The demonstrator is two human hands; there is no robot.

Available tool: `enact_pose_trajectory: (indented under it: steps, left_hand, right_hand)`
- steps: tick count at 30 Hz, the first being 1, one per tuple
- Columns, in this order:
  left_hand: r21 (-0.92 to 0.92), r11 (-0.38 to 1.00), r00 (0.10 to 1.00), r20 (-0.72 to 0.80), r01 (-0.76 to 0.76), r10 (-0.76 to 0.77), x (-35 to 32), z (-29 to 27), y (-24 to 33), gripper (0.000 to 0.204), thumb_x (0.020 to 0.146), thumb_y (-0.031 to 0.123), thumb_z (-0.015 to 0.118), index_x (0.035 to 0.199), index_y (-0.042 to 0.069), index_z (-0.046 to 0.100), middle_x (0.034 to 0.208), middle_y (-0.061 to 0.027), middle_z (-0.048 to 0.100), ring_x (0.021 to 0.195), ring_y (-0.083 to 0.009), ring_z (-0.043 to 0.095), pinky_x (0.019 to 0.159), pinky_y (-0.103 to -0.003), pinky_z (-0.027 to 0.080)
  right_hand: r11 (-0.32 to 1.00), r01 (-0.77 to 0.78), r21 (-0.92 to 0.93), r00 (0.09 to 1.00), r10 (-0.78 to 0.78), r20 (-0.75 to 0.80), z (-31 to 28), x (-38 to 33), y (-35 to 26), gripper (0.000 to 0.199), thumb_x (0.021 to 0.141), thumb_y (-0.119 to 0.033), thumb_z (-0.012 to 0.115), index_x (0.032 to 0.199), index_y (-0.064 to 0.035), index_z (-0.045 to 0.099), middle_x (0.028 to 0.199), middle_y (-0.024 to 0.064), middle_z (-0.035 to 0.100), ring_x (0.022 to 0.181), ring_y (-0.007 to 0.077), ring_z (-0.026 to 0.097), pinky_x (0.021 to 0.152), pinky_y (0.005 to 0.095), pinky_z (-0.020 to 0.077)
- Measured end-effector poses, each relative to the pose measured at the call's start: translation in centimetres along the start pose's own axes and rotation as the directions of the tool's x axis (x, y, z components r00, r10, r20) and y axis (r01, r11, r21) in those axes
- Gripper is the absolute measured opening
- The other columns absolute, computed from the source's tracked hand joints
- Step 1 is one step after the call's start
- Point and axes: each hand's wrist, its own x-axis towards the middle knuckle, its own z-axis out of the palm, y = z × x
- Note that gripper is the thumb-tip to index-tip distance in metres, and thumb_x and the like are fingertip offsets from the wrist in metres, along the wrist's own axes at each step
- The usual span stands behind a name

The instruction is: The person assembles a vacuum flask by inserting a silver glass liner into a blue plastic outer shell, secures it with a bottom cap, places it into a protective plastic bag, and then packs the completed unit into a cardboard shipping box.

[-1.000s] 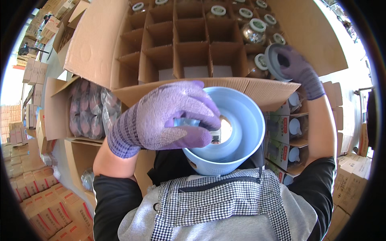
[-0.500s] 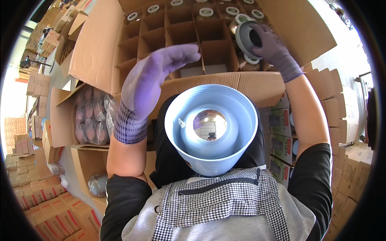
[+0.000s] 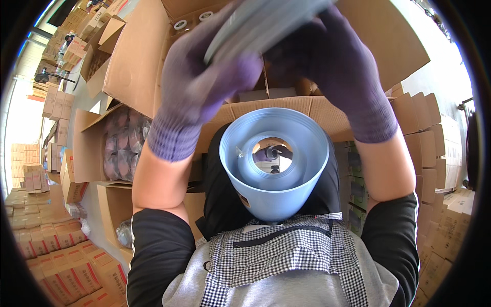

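Note:
Raised close in front of me, a grey, round-edged part [image 3: 261, 30] is tilted and blurred by motion. My left hand [image 3: 199, 89], in a purple glove, grips its left side with the thumb beneath. From the right my right hand [image 3: 340, 77], gloved likewise, holds it too; its fingertips are partly hidden. Below both hands, a light blue tub [image 3: 273, 202] stands between my knees. Inside it sits a blue ring-shaped part with a shiny mirrored disc [image 3: 272, 155] at its centre.
Behind my hands an open carton [image 3: 291, 106] with cardboard dividers holds pieces with white rings [image 3: 180, 24]. Bagged pinkish round pieces [image 3: 123, 143] lie in a box at the left. Green-printed boxes [image 3: 356, 179] stand at the right, and stacked cartons [image 3: 69, 271] line the left floor.
My right hand has lifted the grey part from above the carton's right side toward me and the middle. My left hand has come up and taken hold of it.

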Motion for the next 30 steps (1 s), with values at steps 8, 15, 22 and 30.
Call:
enact_pose_trajectory:
  steps: [8, 15, 22, 30]
  left_hand:
    - [0.502, 0.837, 0.836, 0.538, -0.216, -0.107, -5.5, -0.9, 1.7, 0.096, 0.071, 0.083, 0.065, 0.123, 0.003, 0.077, 0.144, -0.0261, 0.06, 0.138, -0.0501, 0.051, 0.115, -0.057, 0.038]
    - [0.552, 0.805, 0.782, 0.592, -0.218, -0.195, -4.9, 0.4, 2.8, 0.1, 0.072, 0.083, 0.066, 0.13, 0.003, 0.072, 0.146, -0.0272, 0.058, 0.139, -0.0492, 0.051, 0.118, -0.057, 0.034]
    - [0.776, 0.62, 0.811, 0.435, -0.117, -0.391, -4.1, 6.8, 5.2, 0.122, 0.049, 0.069, 0.091, 0.143, -0.001, 0.059, 0.14, -0.0275, 0.061, 0.128, -0.043, 0.062, 0.117, -0.049, 0.042]
    - [0.824, 0.565, 0.882, 0.294, -0.038, -0.37, -4.2, 7.9, 5.7, 0.085, 0.08, 0.059, 0.077, 0.136, -0.002, 0.062, 0.124, -0.0216, 0.07, 0.114, -0.0411, 0.068, 0.1, -0.047, 0.053]
  right_hand:
    - [0.599, -0.455, 0.659, 0.888, 0.358, 0.289, 1.1, -8.7, -4.2, 0.083, 0.102, -0.06, 0.046, 0.151, 0.0074, 0.044, 0.156, 0.0225, 0.046, 0.143, 0.0323, 0.049, 0.12, 0.0428, 0.037]
    - [0.516, -0.499, 0.697, 0.863, 0.366, 0.348, 1.5, -9.3, -4.5, 0.069, 0.1, -0.046, 0.043, 0.142, 0.0077, 0.054, 0.15, 0.0221, 0.053, 0.139, 0.0316, 0.053, 0.119, 0.0417, 0.0377]
    - [-0.054, -0.503, 0.863, 0.855, 0.118, 0.506, 7.2, -9.2, 4.1, 0.044, 0.103, -0.021, 0.05, 0.135, 0.0055, 0.063, 0.14, 0.0195, 0.064, 0.126, 0.0275, 0.063, 0.116, 0.0374, 0.0441]
    - [-0.423, -0.719, 0.551, 0.646, -0.116, 0.754, 9.6, -6.6, 6.4, 0.033, 0.099, -0.019, 0.067, 0.127, -0.0025, 0.069, 0.134, 0.0142, 0.068, 0.125, 0.0244, 0.065, 0.109, 0.0341, 0.0519]
